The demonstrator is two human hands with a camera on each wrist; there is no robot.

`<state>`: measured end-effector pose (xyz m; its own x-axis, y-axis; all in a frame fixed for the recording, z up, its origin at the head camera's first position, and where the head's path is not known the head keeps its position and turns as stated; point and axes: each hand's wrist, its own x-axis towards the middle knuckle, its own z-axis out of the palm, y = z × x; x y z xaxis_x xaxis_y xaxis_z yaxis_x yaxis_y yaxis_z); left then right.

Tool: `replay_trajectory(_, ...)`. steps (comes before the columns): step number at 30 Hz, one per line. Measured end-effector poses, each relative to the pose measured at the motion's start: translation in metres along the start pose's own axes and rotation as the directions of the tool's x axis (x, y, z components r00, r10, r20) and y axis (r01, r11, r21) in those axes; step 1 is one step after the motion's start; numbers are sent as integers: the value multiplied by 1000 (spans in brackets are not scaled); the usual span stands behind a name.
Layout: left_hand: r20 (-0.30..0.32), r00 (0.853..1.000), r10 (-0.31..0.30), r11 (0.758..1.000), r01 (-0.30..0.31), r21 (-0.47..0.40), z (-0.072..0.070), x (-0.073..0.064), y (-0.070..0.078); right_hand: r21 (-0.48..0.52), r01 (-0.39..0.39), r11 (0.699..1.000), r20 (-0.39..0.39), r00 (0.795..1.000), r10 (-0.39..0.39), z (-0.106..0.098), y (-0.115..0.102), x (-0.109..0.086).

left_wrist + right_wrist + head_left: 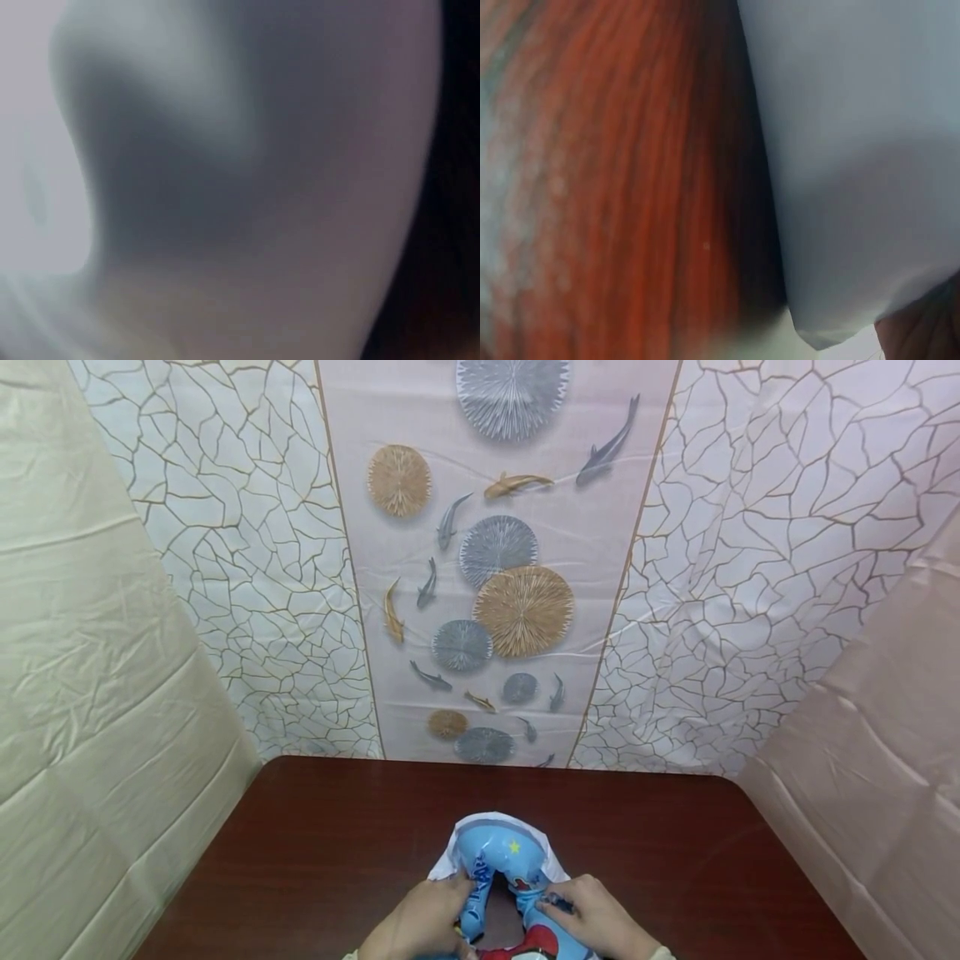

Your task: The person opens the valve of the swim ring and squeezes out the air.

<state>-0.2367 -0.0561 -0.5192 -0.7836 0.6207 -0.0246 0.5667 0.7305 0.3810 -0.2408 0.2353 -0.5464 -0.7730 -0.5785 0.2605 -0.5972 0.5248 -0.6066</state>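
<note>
A light blue inflatable swim ring (498, 843) with a yellow star, red print and a white outer edge lies near the front of the table. Its sides look soft and creased, and the bottom of the frame cuts it off. On its left side my left hand (420, 920) grips the crumpled plastic. My right hand (600, 917) pinches the right side, fingers bent over a fold. In the right wrist view the ring's pale underside (862, 172) stands close to the lens. Only a blurred pale surface (262, 225) fills most of the left wrist view.
The dark red-brown table (315, 843) has a wood grain. Behind it hangs a patterned cloth (517, 610) with fish and round motifs. Cream cloth walls (97, 693) flank the table on both sides.
</note>
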Motion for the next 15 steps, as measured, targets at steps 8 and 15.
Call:
replay_trajectory(8, -29, 999, 22, 999, -20, 49, 3, 0, 0, 18, -30, 999, 29, 999, 29, -1, -3, 1)
replay_trajectory(15, -29, 999, 24, 999, -22, 41, 2, -1, 2, 37, -16, 999, 30, 999, 15, -1, -1, 1)
